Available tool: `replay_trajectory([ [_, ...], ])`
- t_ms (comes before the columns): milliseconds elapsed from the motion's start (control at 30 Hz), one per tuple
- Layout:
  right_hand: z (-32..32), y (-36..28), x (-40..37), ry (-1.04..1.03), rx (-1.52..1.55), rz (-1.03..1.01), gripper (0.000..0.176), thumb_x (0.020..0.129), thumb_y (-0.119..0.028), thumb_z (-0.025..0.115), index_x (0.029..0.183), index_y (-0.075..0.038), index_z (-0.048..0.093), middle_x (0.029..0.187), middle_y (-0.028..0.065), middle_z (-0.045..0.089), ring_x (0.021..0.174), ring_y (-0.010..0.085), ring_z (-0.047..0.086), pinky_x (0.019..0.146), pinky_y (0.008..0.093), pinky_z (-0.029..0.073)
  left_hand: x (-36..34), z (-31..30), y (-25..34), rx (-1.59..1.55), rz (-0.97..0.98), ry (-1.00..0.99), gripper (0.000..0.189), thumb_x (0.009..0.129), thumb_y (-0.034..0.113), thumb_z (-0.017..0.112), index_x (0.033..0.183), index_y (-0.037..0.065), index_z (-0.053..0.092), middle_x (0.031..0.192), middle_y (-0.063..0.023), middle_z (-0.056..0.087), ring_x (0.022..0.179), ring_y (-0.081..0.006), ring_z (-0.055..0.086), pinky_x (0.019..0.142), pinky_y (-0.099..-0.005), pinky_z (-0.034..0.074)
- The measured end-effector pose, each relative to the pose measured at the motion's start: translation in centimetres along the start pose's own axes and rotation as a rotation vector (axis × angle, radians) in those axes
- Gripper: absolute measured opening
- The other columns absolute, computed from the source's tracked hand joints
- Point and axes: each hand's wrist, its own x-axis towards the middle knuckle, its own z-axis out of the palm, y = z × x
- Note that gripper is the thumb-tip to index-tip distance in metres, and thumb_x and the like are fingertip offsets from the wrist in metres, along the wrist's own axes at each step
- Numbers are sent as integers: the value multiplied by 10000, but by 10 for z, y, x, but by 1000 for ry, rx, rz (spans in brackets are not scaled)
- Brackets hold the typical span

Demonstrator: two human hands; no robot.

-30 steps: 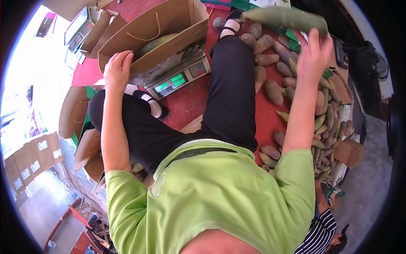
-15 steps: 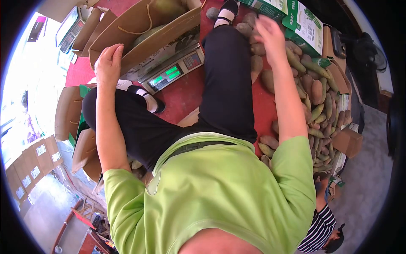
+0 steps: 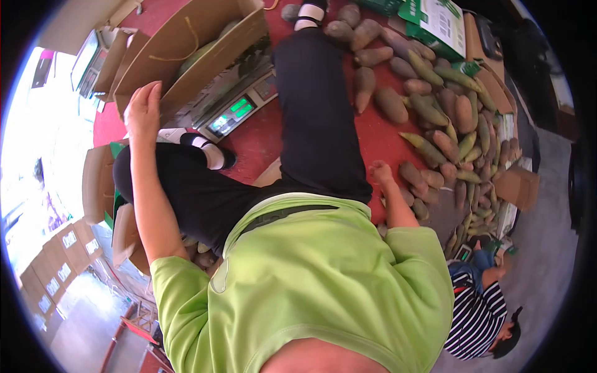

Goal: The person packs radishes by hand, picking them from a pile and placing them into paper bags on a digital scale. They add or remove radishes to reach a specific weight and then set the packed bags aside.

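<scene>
My left hand [image 3: 144, 110] is raised beside the near edge of an open cardboard box [image 3: 214, 61], its fingers close together and nothing visible in them. The box rests on a scale [image 3: 231, 117] with lit green digits, and pale produce shows inside it. My right hand [image 3: 380, 172] hangs low beside my right thigh, fingers curled, over the red floor covering [image 3: 372, 140]. Close to it lie several reddish, potato-like roots [image 3: 411, 173]. Whether that hand holds something is too small to tell. Longer greenish roots [image 3: 425, 110] are mixed into the pile.
A green and white carton [image 3: 435, 28] stands behind the pile. At the lower right a person in a striped top [image 3: 476, 317] is near another small scale [image 3: 463, 252]. Opened cartons [image 3: 99, 177] stand at the left, with labelled boxes [image 3: 62, 261] beyond.
My right hand has come back from above the far end of the pile to beside my thigh, and its fingers have curled. My left hand stays by the box. The view has shifted slightly.
</scene>
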Motion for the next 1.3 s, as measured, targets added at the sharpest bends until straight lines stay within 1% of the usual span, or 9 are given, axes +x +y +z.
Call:
replay_trajectory([
  [133,19,-17,-38,-86,101,148,221,838,-114,645,1048,-54,614,802,49,641,645,152,593,546,319,490,3,1,-9,25,25,-31,239,925,245,561,1025,64,682,983,-95,674,918,-219,647,821,-307,482],
  [233,48,14,-23,-41,193,18,330,793,-166,676,1088,-34,607,845,117,663,691,198,637,559,359,514,2,0,-1,29,-34,-59,253,938,250,547,1041,59,678,994,-87,673,927,-197,648,826,-297,482],
  [333,56,12,-17,-177,336,111,303,793,-157,662,1061,-25,615,894,136,664,800,230,641,681,369,515,1,0,9,76,-38,-62,262,939,257,544,1043,56,676,999,-87,672,926,-199,649,823,-302,483],
  [700,43,-24,17,56,63,-233,262,825,-122,629,1074,-49,592,841,53,620,694,155,581,534,319,467,4,6,-15,104,0,-93,263,947,246,531,1056,54,674,1013,-101,674,940,-211,656,815,-309,494],
  [833,39,-44,15,-31,137,-70,218,828,-123,622,1032,-51,597,825,48,609,680,153,570,538,312,463,6,7,-13,103,-41,-112,264,951,235,534,1070,41,668,1005,-106,672,915,-193,663,799,-288,510],
  [900,38,-53,11,-69,169,33,291,788,-211,661,1036,-61,629,1049,164,647,1029,304,602,879,382,461,6,8,-13,77,-47,-113,270,952,240,535,1068,34,666,1003,-108,670,917,-192,662,807,-284,510],
  [1033,37,-61,4,-94,211,55,280,786,-206,666,1028,-70,630,1039,157,651,1018,298,607,877,378,465,8,10,-21,36,-56,-108,279,959,241,528,1068,22,663,1002,-98,670,926,-178,657,815,-280,509],
  [1100,39,-58,1,-48,142,-45,205,824,-111,626,1017,-43,601,775,55,606,661,150,563,557,322,467,8,12,-23,7,-65,-127,281,963,239,523,1070,18,661,1004,-96,670,930,-174,655,818,-278,508],
  [1300,38,-40,-10,-53,166,8,212,808,-135,650,996,-40,624,797,89,633,715,191,611,644,342,494,10,12,-24,-14,-77,-139,288,965,245,518,1080,21,657,1027,-104,668,964,-187,649,836,-282,517],
])
